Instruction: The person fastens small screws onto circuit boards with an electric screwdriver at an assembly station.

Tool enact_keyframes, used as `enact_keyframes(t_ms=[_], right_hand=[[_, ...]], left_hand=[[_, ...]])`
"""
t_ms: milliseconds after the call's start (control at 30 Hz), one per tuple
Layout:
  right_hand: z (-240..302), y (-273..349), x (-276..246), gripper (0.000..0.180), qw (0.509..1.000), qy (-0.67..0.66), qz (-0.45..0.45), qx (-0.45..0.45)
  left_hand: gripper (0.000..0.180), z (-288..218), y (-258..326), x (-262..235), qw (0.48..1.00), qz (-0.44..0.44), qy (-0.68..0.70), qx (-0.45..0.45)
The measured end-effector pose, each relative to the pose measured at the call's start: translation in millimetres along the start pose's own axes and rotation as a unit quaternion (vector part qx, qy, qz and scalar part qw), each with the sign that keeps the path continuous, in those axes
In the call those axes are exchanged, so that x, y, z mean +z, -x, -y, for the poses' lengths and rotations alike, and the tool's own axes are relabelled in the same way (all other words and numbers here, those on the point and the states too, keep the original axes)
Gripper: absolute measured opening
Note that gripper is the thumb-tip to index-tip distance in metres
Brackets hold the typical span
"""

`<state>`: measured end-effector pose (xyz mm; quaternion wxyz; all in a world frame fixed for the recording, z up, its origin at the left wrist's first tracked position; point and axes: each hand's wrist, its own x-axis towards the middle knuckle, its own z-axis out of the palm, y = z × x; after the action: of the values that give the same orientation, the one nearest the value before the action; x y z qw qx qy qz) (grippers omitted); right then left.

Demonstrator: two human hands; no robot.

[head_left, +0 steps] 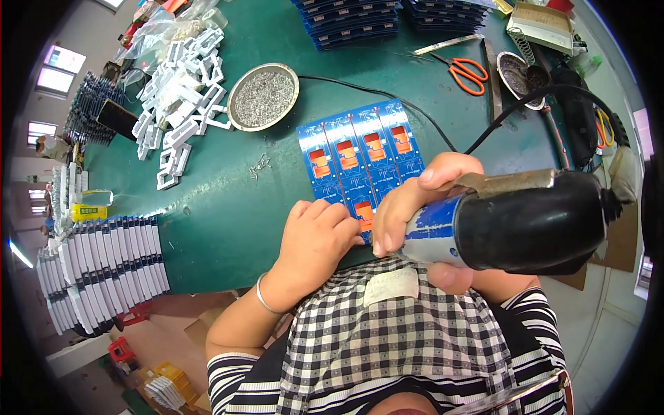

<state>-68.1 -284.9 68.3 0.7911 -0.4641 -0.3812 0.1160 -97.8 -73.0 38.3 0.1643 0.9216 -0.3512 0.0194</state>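
A blue circuit board panel (358, 176) with orange-filled openings lies at the table's near edge in front of me. My left hand (315, 235) rests on its near left part, fingers curled and pressed together against it. My right hand (408, 207) is wrapped around a corded electric screwdriver (532, 221), blue and grey at the front and black at the back. The tool's tip is hidden behind my right hand, so I cannot tell whether it touches the panel. Beyond the panel stands a round metal bowl (264, 97) full of small screws, with a few loose screws (260, 167) nearby.
White plastic frames (183, 97) are heaped at the far left. Stacked white-and-blue units (111, 263) stand at the left edge. Blue board stacks (349, 24) sit at the back. Orange-handled scissors (469, 76) and another bowl (519, 77) lie far right, near the black cord (515, 114).
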Motion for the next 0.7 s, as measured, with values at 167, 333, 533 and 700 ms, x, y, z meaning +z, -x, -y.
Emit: enact_keyframes(t_ms=[167, 333, 533, 700], right_hand=[[-4.2, -5.0, 6.0, 0.075, 0.998, 0.055, 0.002, -0.010], [-7.6, -9.5, 14.1, 0.072, 0.996, 0.085, 0.005, -0.010], [-12.9, -13.2, 23.2, 0.068, 0.993, 0.115, 0.009, -0.005], [-18.1, -12.8, 31.4, 0.065, 0.990, 0.141, 0.009, -0.001]], left_hand=[[0.014, 9.0, 9.0, 13.0, 0.993, -0.070, 0.095, -0.006], [0.015, 9.7, 9.6, 15.8, 0.990, -0.095, 0.105, 0.000], [0.012, 10.7, 9.2, 12.9, 0.990, -0.100, 0.103, -0.001], [0.013, 28.4, 0.8, -9.8, 0.992, -0.035, 0.116, 0.034]])
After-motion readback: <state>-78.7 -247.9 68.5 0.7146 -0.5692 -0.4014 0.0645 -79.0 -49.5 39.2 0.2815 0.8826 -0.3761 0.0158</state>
